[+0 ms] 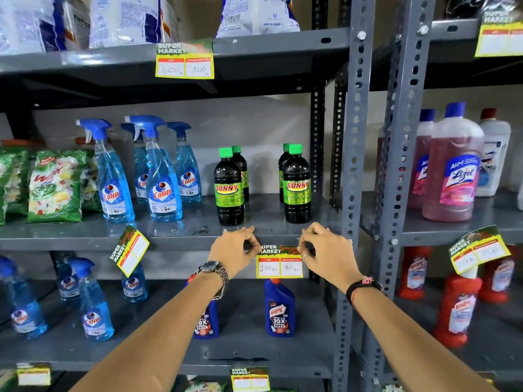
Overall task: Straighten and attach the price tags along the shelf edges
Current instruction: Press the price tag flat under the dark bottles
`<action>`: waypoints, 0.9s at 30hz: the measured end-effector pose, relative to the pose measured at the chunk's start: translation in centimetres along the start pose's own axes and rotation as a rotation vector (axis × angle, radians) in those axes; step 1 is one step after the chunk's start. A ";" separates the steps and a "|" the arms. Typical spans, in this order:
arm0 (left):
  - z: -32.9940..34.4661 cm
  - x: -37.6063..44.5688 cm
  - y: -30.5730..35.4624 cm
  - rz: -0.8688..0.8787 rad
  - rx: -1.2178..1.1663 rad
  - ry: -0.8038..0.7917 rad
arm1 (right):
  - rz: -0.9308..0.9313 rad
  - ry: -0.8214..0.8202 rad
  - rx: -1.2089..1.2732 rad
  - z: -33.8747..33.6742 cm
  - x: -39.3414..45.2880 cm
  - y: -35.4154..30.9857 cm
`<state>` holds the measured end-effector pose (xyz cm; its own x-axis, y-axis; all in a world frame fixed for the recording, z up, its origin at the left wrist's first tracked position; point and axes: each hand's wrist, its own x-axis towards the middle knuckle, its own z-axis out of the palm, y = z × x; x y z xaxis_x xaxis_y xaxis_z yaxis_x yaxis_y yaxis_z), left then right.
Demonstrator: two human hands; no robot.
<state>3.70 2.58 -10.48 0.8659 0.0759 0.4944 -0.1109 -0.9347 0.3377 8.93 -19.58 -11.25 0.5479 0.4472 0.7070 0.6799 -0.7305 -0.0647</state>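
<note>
In the head view, the left hand (235,250) and right hand (322,250) each pinched a top corner of the tag (278,264), at 9 and 3 o'clock, against the shelf edge (184,243). To do it well, the top edge should probably sit level along the shelf before pressing; the tilted tag (128,250) at 9 o'clock was not yet straightened.

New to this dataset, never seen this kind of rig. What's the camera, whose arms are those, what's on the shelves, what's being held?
There is no machine here: one wide-angle camera worn on a person's head looks forward and down at their two bare arms. The left hand, with a wristwatch, and the right hand each pinch a top corner of a yellow price tag marked 100 and 80, holding it level against the grey shelf edge. On that shelf stand Sunny bottles, Colin spray bottles and green packets. Harpic bottles stand on the shelf below. Another tag further left hangs crooked, as does one on the right rack.
</note>
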 end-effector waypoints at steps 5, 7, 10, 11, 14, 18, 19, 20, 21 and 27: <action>-0.5 -0.1 0.7 -0.064 -0.009 0.089 | 0.018 0.005 0.006 -0.1 0.5 -0.2; -0.7 0.1 0.6 -0.084 -0.008 0.103 | 0.026 0.009 0.003 -0.1 0.8 -0.3; -0.8 0.4 0.6 -0.077 0.037 0.119 | 0.040 0.010 -0.014 -0.1 1.2 -0.5; -0.9 0.4 0.5 -0.076 0.048 0.125 | 0.044 0.010 -0.021 -0.1 1.3 -0.5; -0.8 0.6 0.5 -0.084 0.068 0.145 | 0.051 0.018 -0.045 -0.2 1.5 -0.8; -0.7 0.7 0.4 -0.103 0.091 0.165 | 0.070 0.032 -0.072 0.0 1.6 -1.2; -0.7 0.7 0.4 -0.107 0.093 0.170 | 0.078 0.035 -0.078 0.1 1.7 -1.3; -0.6 0.7 0.5 -0.112 0.092 0.174 | 0.088 0.040 -0.085 0.1 1.7 -1.4; -0.6 0.8 0.5 -0.121 0.089 0.177 | 0.096 0.047 -0.088 0.2 1.8 -1.5; -0.5 0.7 1.0 -0.182 0.053 0.223 | 0.127 0.090 -0.113 0.4 2.2 -2.4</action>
<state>3.91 1.87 -9.43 0.7400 0.3125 0.5956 0.0668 -0.9153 0.3973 8.70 -16.62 -9.80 0.5764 0.3034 0.7588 0.5460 -0.8338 -0.0814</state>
